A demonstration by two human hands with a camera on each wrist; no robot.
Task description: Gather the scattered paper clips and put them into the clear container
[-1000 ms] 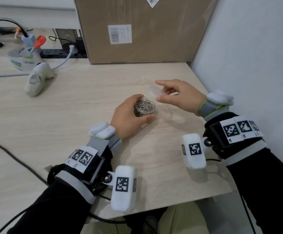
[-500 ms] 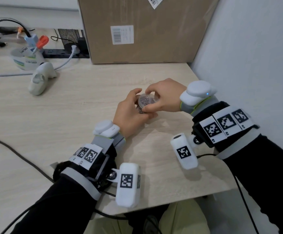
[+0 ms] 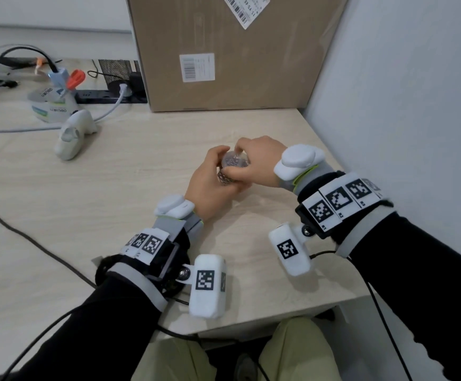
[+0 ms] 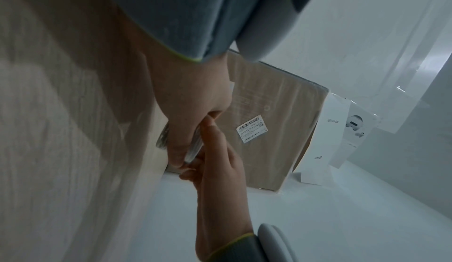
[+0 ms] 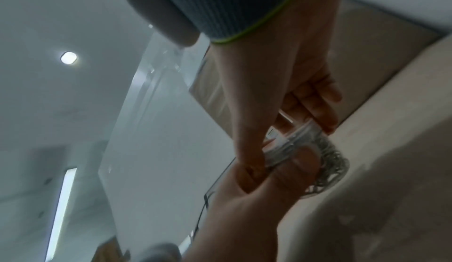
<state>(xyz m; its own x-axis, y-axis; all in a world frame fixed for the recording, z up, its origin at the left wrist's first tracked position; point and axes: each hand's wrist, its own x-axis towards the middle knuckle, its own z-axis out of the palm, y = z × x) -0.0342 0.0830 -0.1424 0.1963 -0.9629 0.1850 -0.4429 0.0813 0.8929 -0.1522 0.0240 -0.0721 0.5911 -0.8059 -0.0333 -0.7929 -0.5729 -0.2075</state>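
Gripping the clear container (image 3: 233,171) near the tabletop's (image 3: 114,204) right edge, the left hand (image 3: 210,188) curls its grip round the side. The right hand (image 3: 257,163) pinches the clear lid (image 5: 291,142) on top, with paper clips (image 5: 330,167) packed inside.

Both forearms reaching in from the near edge, sleeved in black, strapped at the wrists with marker-covered bands and white pods. Left hand (image 3: 210,185) set thumb-side up, fingers curled round the side of the clear container (image 3: 230,171), thumb (image 5: 300,162) pressed against its wall. Right hand (image 3: 257,160) arched over from the right, palm down, fingertips (image 5: 325,111) and thumb pinching the clear lid (image 5: 291,140) at its rim. Hands touching at the thumbs, just left of the wall.
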